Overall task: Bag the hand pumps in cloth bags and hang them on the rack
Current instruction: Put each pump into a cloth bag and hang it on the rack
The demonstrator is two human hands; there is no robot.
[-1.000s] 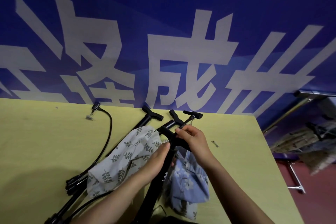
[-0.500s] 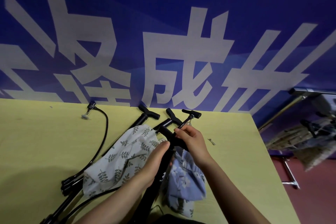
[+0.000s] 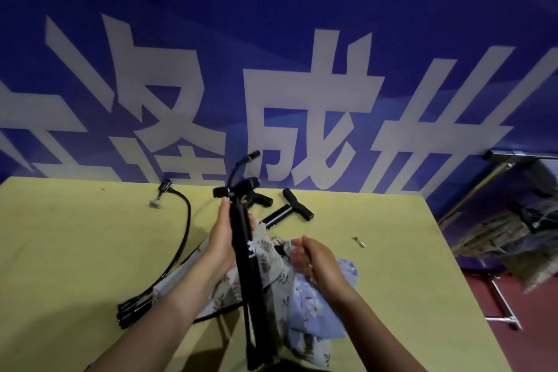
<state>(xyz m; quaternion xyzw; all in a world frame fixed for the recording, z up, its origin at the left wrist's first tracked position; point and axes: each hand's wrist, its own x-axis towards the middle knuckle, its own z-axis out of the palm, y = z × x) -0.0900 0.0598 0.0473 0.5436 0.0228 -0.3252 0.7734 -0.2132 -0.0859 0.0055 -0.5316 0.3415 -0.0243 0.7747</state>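
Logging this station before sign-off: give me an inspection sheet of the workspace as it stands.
Surface: yellow table, partly covered.
Job's things: hand pump raised upright; leaf-print bag and blue floral bag lying under the hands; more pumps on the table.
Clutter: small metal piece.
Grippers: left hand grips the pump; right hand holds bag cloth.
Cables: black hose curving across the table.
Surroundings: blue banner; rack with hung bags at right.

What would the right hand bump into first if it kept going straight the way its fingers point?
The right hand points left, toward the leaf-print cloth bag it already touches. Just past that stands the black pump held by the left hand. It would probably meet the pump next, though depth is hard to judge.
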